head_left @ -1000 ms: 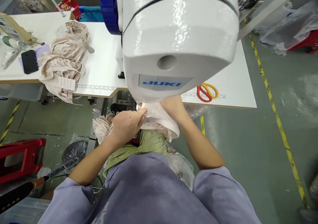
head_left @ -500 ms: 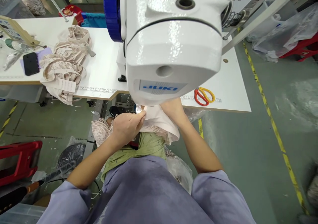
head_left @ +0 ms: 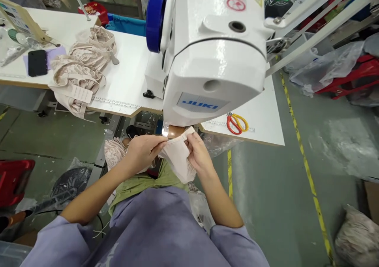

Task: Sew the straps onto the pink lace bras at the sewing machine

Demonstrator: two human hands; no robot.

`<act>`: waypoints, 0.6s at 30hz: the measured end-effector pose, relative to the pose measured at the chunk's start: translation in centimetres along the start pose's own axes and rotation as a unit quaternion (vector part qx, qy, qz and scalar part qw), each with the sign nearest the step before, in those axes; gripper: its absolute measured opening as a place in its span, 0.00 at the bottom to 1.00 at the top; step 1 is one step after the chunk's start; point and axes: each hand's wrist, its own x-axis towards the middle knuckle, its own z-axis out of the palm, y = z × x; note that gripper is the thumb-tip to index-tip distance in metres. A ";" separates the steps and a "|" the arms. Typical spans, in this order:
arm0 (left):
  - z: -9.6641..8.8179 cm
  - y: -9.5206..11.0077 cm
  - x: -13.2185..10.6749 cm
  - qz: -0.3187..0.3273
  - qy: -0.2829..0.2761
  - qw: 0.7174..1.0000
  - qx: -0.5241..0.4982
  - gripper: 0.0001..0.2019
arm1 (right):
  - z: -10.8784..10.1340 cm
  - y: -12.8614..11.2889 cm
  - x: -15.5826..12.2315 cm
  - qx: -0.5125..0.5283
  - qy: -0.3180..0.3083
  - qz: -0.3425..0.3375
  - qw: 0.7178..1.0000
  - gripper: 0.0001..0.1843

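A pale pink piece of fabric (head_left: pixel 177 156) is stretched between my hands, just in front of the white sewing machine (head_left: pixel 213 73). My left hand (head_left: pixel 144 150) pinches its left edge close to the lit needle area (head_left: pixel 174 131). Closed on the upper right edge, my right hand (head_left: pixel 199 150) holds the fabric raised and folded toward me. The lower part of the piece hangs over the green cloth (head_left: pixel 142 186) on my lap. Beside my left wrist lies pale lace fabric (head_left: pixel 115 152). The machine head covers the needle itself.
Red-and-yellow-handled scissors (head_left: pixel 237 123) lie on the white table (head_left: pixel 266 121) at right. A heap of beige lace garments (head_left: pixel 79 69) rests on the left side, by a black phone (head_left: pixel 37 63). A red stool (head_left: pixel 14 182) stands on the floor at left.
My right hand has come out from beneath the machine head toward me, bringing the fabric's edge into sight. My left hand stays pinched on the fabric. The camera view has shifted and tilted.
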 end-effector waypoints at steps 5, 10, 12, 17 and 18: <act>0.3 0.7 -1.6 0.019 -0.052 0.997 0.049 0.20 | 0.2 1.5 -4.9 -0.085 0.018 -0.101 0.991 0.09; 1.8 1.3 -1.7 0.137 -0.128 0.979 0.082 0.11 | -0.5 1.8 -8.1 -0.279 -0.080 -0.380 0.878 0.11; 2.0 1.0 -1.8 0.164 -0.118 0.975 0.094 0.13 | -0.8 1.8 -8.7 -0.301 -0.087 -0.445 0.839 0.17; 1.8 0.8 -2.3 0.191 -0.030 0.977 0.088 0.16 | -0.5 1.1 -9.1 -0.310 -0.097 -0.514 0.794 0.27; 1.8 0.8 -2.3 0.196 -0.018 0.976 0.089 0.16 | -0.4 0.9 -9.2 -0.309 -0.101 -0.517 0.792 0.28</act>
